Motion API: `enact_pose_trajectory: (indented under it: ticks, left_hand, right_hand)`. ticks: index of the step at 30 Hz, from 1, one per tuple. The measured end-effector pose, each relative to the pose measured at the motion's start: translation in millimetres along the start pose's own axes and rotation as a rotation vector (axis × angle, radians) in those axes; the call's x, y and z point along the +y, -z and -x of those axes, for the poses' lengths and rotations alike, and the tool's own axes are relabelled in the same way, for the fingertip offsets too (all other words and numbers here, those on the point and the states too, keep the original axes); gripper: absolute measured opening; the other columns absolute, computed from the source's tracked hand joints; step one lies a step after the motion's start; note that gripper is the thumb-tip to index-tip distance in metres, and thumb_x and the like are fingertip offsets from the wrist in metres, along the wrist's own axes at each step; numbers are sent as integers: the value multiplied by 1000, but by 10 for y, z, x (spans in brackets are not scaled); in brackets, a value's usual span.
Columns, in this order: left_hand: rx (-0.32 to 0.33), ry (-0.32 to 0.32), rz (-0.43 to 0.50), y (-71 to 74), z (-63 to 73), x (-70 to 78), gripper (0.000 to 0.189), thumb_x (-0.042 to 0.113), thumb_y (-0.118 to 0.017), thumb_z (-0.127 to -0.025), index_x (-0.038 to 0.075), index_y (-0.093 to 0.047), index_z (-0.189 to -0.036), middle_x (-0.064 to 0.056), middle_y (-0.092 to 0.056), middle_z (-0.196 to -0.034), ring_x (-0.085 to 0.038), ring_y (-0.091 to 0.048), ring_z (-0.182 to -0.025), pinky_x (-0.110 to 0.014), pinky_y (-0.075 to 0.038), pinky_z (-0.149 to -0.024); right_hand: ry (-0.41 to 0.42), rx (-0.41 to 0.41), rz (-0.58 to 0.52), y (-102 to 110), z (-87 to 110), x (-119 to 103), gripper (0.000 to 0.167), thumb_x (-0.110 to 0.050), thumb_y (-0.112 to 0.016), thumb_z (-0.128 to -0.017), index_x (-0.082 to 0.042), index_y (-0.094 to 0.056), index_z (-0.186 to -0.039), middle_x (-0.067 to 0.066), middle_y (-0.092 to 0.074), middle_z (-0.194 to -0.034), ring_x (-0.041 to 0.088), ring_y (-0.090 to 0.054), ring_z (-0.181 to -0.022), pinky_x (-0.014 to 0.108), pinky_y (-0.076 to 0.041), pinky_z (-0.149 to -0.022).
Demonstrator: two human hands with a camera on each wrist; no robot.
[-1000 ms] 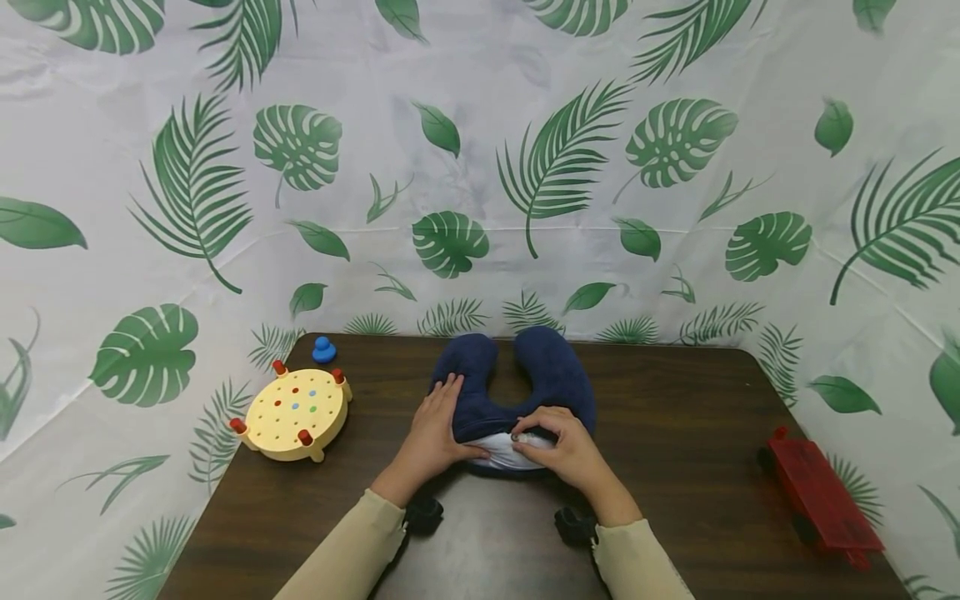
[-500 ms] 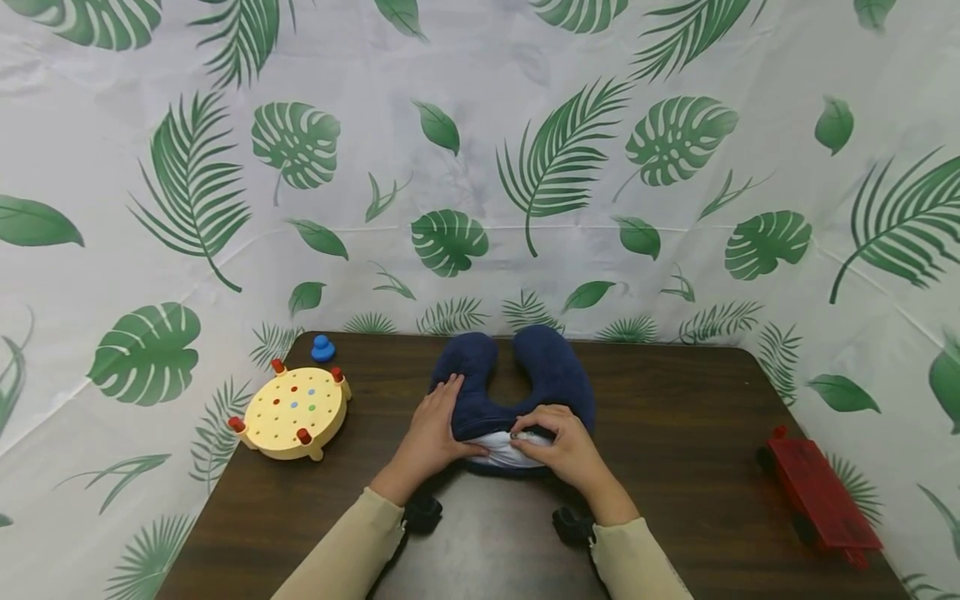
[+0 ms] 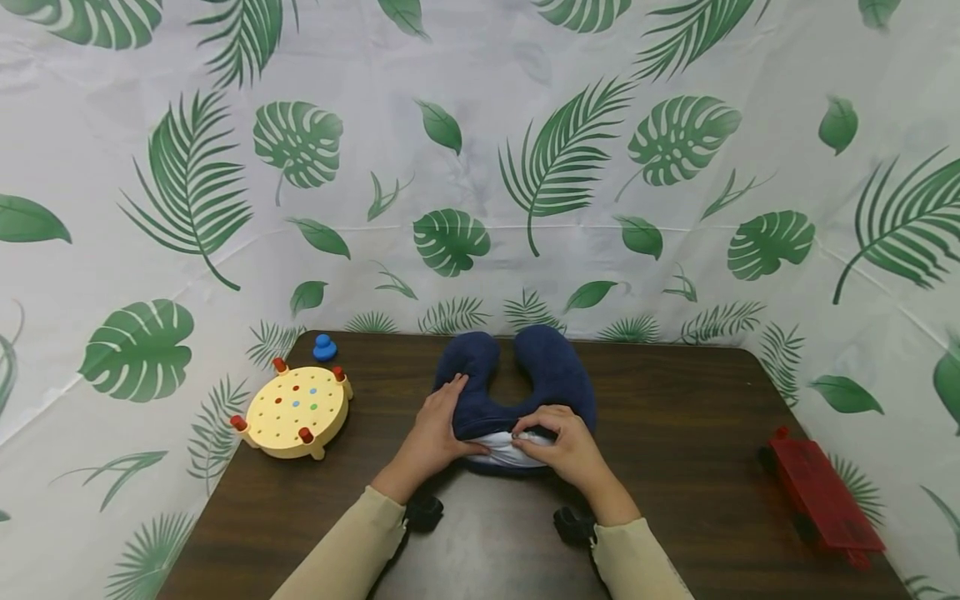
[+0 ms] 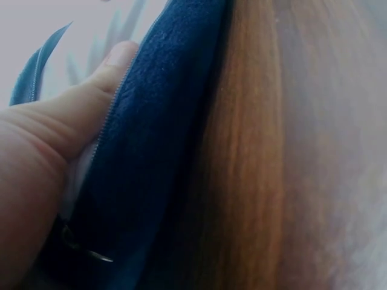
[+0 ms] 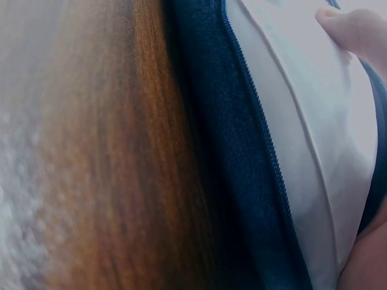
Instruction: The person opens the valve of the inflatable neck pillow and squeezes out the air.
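A navy U-shaped neck pillow [image 3: 551, 367] lies on the table, its unzipped cover showing a white inner pillow [image 3: 498, 450]. The fingers of my left hand [image 3: 431, 429] lie extended on the pillow's left side. Its thumb rests on the white inside the opening, near the zipper pull [image 4: 97, 257] seen in the left wrist view. My right hand [image 3: 566, 442] has thumb and forefinger together at the opening, pinching a small dark round thing [image 3: 515, 436], too small to identify. The right wrist view shows the thumb over the white fabric beside the open zipper teeth [image 5: 260, 115]; the forefinger is hidden.
A round yellow pegboard toy [image 3: 296, 412] with red-tipped posts stands at left, a small blue duck-shaped toy [image 3: 324, 347] behind it. A red wheeled toy [image 3: 821, 492] sits near the right edge of the brown table [image 3: 675, 450]. A leaf-print cloth [image 3: 465, 167] hangs behind.
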State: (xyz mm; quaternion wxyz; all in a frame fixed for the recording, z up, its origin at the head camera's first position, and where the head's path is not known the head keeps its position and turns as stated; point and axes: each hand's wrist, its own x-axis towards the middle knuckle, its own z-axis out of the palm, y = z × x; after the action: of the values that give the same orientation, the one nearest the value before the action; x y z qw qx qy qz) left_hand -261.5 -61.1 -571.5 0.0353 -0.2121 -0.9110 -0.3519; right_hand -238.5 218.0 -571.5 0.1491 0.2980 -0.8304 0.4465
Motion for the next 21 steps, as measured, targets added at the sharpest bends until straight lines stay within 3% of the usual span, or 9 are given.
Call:
enact_pose_trajectory:
  ticks: [14,21]
  left_hand:
    - [11,-24,-2,-3,-2,-16,124,42,-103,-72,12,-35,-171,-15,-38,-176,-38,-40,-160,-59,-32,-130]
    - [37,-19,-18,-4,8,-7,120,44,-103,-72,16,-38,-169,-14,-45,-170,-42,-46,-152,-59,-43,-123]
  right_hand:
    - [-24,0,-2,-19,9,7,20,-24,-93,-89,-35,-82,-102,-15,-78,-97,14,-68,-105,32,-45,-107]
    - [-17,5,-8,-26,15,19,19,-23,-92,-90,-34,-82,-102,-15,-78,-96,14,-68,-105,32,-45,-107]
